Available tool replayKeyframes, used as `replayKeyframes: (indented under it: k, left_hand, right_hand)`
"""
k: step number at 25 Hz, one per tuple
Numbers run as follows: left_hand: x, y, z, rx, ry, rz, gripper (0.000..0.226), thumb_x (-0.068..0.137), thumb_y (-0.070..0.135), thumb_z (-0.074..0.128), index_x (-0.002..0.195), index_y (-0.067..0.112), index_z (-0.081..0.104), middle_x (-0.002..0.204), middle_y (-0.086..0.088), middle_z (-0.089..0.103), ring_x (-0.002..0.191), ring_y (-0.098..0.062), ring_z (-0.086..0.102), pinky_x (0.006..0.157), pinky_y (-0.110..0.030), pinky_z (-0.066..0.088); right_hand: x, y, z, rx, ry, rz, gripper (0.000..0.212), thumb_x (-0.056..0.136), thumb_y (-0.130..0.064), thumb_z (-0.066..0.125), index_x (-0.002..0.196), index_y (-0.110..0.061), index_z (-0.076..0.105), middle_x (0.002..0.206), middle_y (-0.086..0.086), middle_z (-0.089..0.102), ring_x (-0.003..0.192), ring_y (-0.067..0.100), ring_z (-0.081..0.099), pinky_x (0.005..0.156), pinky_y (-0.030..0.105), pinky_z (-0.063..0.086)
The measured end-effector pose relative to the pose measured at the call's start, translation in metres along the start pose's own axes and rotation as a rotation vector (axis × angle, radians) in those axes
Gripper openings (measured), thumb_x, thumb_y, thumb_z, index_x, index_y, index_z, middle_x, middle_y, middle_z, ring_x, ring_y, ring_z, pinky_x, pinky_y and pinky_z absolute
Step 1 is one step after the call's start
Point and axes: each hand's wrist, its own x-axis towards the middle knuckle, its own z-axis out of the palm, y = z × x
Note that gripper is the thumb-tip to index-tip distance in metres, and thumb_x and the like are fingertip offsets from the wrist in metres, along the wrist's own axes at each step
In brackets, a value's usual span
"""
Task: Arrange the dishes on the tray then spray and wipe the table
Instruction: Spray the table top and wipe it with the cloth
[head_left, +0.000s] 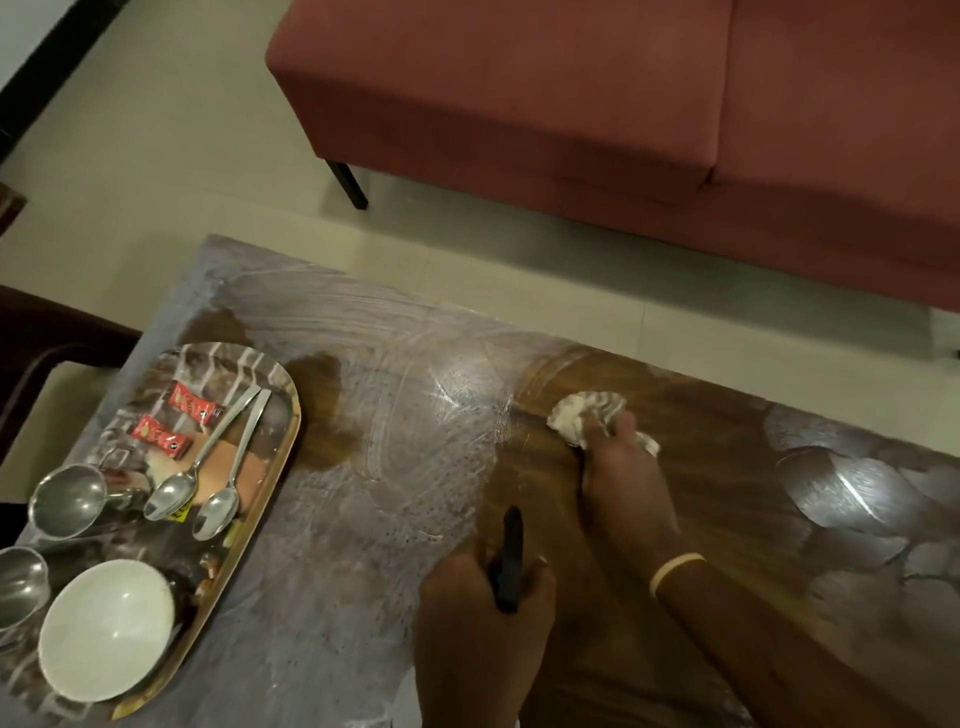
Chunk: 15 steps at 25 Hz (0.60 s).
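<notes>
Your right hand (621, 467) is curled around a crumpled white cloth (587, 418), pressing it onto the wooden tabletop (727, 441) near the far edge, right of the middle. A pale band (675, 571) circles that wrist. Your left hand (483, 618) sits closer to you, with its fingers wrapped around a black spray trigger (510, 558) whose tip points away from you; the bottle beneath it is hidden by the hand.

Between your two hands and just around the cloth, the wood looks dark and bare. To the left of the cloth, the tabletop is covered with whitish streaks and speckled droplets, with curved smear marks running through them. A couple of dark unstreaked patches show close to the tray. At the far right, rounded shiny patches catch the light.

The tray (283, 457) lies at the left end of the tabletop. On it sit two red sachets (179, 421) at the far side, two metal spoons (208, 478) side by side with bowls towards you, a steel cup (67, 499) on the left, a second steel cup (21, 577) partly cut off by the frame edge, and a white bowl (106, 629) at the near end.

Beyond the tabletop, a red sofa (571, 104) stands on a pale tiled floor (156, 156).
</notes>
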Motion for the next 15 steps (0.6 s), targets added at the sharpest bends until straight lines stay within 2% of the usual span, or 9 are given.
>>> replayKeyframes:
  k: [2, 3, 4, 7, 9, 11, 13, 15]
  left_hand:
    - [0.003, 0.005, 0.003, -0.007, 0.013, 0.026, 0.036, 0.071, 0.044, 0.077, 0.06, 0.018, 0.056, 0.056, 0.001, 0.059, 0.053, -0.01, 0.059, 0.051, -0.026, 0.05]
    - [0.004, 0.005, 0.005, -0.013, 0.012, 0.03, 0.035, 0.071, 0.044, 0.077, 0.06, 0.017, 0.057, 0.055, 0.0, 0.059, 0.052, -0.01, 0.059, 0.05, -0.026, 0.05]
    - [0.006, 0.004, 0.006, -0.013, 0.005, 0.032, 0.035, 0.071, 0.043, 0.078, 0.06, 0.017, 0.058, 0.055, -0.001, 0.06, 0.051, -0.01, 0.059, 0.048, -0.025, 0.05]
    - [0.005, 0.002, -0.001, 0.0, -0.01, 0.058, 0.035, 0.072, 0.042, 0.078, 0.06, 0.016, 0.057, 0.053, -0.003, 0.058, 0.049, -0.012, 0.058, 0.044, -0.022, 0.045]
    - [0.005, 0.003, -0.006, 0.023, -0.006, 0.088, 0.036, 0.073, 0.04, 0.079, 0.059, 0.017, 0.055, 0.051, -0.001, 0.054, 0.046, -0.012, 0.055, 0.042, -0.019, 0.04]
    - [0.002, 0.007, -0.005, 0.025, -0.009, 0.107, 0.037, 0.073, 0.039, 0.079, 0.057, 0.018, 0.053, 0.05, 0.0, 0.052, 0.045, -0.012, 0.053, 0.042, -0.017, 0.038]
    - [-0.002, 0.01, 0.001, 0.004, -0.011, 0.143, 0.037, 0.071, 0.043, 0.077, 0.058, 0.018, 0.053, 0.049, 0.0, 0.053, 0.045, -0.013, 0.055, 0.043, -0.022, 0.043]
    - [-0.005, 0.008, 0.008, 0.005, 0.0, 0.18, 0.038, 0.069, 0.049, 0.073, 0.059, 0.018, 0.054, 0.049, -0.002, 0.054, 0.045, -0.014, 0.056, 0.042, -0.029, 0.048]
  right_hand:
    - [0.026, -0.004, 0.002, -0.044, 0.006, -0.158, 0.045, 0.096, -0.011, 0.048, 0.141, -0.013, 0.042, 0.136, 0.015, 0.041, 0.095, 0.031, 0.063, 0.075, 0.044, 0.059]
    - [0.042, 0.002, -0.002, -0.066, 0.019, -0.169, 0.046, 0.096, -0.01, 0.049, 0.141, -0.013, 0.042, 0.135, 0.015, 0.042, 0.092, 0.031, 0.063, 0.074, 0.044, 0.058]
    - [0.056, 0.013, -0.006, -0.061, 0.041, -0.11, 0.045, 0.095, -0.009, 0.049, 0.14, -0.013, 0.044, 0.132, 0.015, 0.043, 0.091, 0.033, 0.062, 0.073, 0.045, 0.057]
    - [0.059, 0.06, -0.018, -0.009, 0.187, 0.274, 0.039, 0.094, -0.005, 0.047, 0.132, -0.008, 0.051, 0.129, 0.019, 0.043, 0.09, 0.042, 0.062, 0.078, 0.048, 0.055]
    - [0.026, 0.054, -0.017, 0.009, 0.159, 0.36, 0.039, 0.095, -0.004, 0.046, 0.133, -0.008, 0.051, 0.134, 0.02, 0.041, 0.094, 0.041, 0.062, 0.082, 0.046, 0.054]
    - [0.003, 0.033, -0.013, 0.006, 0.058, 0.166, 0.042, 0.095, -0.004, 0.045, 0.136, -0.009, 0.048, 0.136, 0.018, 0.041, 0.098, 0.035, 0.062, 0.083, 0.045, 0.053]
    - [0.02, 0.034, -0.013, -0.04, 0.003, -0.053, 0.045, 0.096, -0.007, 0.045, 0.141, -0.013, 0.043, 0.139, 0.015, 0.04, 0.102, 0.034, 0.061, 0.084, 0.046, 0.055]
    - [0.05, 0.056, -0.021, -0.066, 0.013, -0.038, 0.044, 0.097, -0.011, 0.044, 0.141, -0.015, 0.045, 0.136, 0.014, 0.041, 0.1, 0.037, 0.06, 0.086, 0.049, 0.055]
